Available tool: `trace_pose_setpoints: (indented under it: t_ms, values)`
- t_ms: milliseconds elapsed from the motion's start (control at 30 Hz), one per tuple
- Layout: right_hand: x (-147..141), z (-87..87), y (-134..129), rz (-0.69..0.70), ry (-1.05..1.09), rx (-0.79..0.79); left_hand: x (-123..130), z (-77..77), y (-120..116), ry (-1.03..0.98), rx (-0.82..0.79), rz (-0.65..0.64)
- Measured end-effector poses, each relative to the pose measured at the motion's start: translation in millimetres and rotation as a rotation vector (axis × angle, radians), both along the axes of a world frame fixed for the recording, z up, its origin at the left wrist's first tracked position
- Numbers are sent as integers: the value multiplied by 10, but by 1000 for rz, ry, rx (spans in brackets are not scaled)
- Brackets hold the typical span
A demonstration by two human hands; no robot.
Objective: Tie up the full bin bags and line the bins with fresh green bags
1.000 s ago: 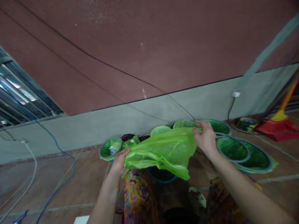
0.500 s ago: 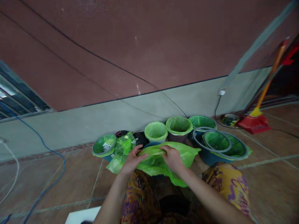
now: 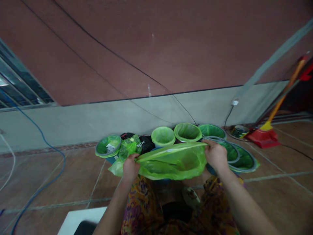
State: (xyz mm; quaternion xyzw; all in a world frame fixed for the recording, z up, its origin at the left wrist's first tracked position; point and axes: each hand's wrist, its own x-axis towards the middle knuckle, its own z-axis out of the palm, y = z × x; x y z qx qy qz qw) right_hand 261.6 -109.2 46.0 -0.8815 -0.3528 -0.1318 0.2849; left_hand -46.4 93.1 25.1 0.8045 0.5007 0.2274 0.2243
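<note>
A thin green plastic bin bag (image 3: 171,166) is stretched wide between my two hands, its mouth spread and facing me. My left hand (image 3: 131,167) is closed on the bag's left edge. The right edge is gripped by my right hand (image 3: 216,155), with the top rim pulled taut between them. A blue bin lies mostly hidden behind and below the bag. Just beyond stand a small lined bin (image 3: 163,136) and another lined bin (image 3: 187,132). A crumpled green bag (image 3: 129,147) lies near my left hand.
To the left is a lined bin (image 3: 108,147) with paper inside. Several blue lined bins stand at right, with a loose grey ring (image 3: 232,150) over them. Farther right are a tin (image 3: 240,131) and a red dustpan (image 3: 264,137). A blue hose (image 3: 64,160) crosses the left floor.
My hands have moved apart, left hand leftward and right hand rightward. The bag, bunched before, is now pulled open and taut between them. The view has shifted slightly.
</note>
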Motion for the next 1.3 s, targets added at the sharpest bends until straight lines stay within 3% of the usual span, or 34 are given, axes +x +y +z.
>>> trace_pose_setpoints:
  t_ms: [133, 300, 367, 533, 667, 833, 967, 1133, 1300]
  values:
    - [23, -90, -151, -96, 28, -7, -22, -47, 18, -76, 72, 136]
    - [-335, -74, -188, -80, 28, -298, 72, -111, -21, -238, 172, 110]
    - [-544, -11, -104, 20, -20, -313, 147, -92, -71, -305, 216, 48]
    - [-888, 135, 298, 528, 90, -124, 295, 26, -232, -361, 249, -136]
    - [-969, 65, 572, 651, 160, -175, 324, 90, -315, -404, 268, -231]
    - [-996, -70, 625, 617, 214, -126, 295, 91, -334, -366, 309, -280]
    - [-966, 12, 544, 553, 255, 115, 246, 7, -314, -158, 317, -256]
    - [-904, 125, 461, 370, 71, 306, 214, -102, -332, 139, 299, -173]
    - [-940, 96, 464, 301, 9, 344, 302, -34, -461, -42, 335, -281]
